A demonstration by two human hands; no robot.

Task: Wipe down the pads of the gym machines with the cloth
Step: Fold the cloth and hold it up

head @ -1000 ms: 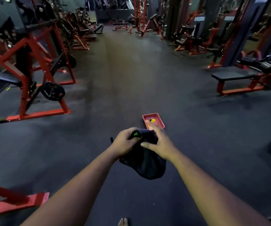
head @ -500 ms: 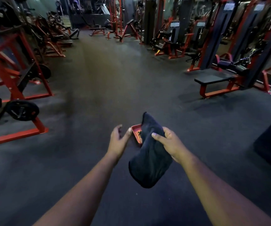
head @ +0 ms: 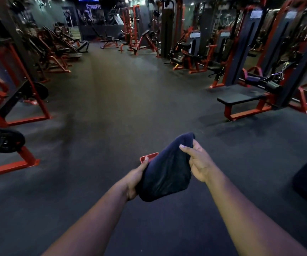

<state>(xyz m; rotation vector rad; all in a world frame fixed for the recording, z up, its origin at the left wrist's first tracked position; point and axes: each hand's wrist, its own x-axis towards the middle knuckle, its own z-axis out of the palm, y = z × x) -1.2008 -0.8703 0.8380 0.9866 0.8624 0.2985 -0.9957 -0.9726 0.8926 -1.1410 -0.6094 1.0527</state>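
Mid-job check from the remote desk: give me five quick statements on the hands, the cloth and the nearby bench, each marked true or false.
1. Both hands hold the dark cloth. True: the left hand grips its lower edge, the right hand its upper side.
2. The cloth is pressed on a pad. False: it hangs in the air above the floor.
3. A red tray shows just behind the cloth. True.
4. The flat bench stands to the left. False: it is to the right.
5. The bench has a red frame. True.
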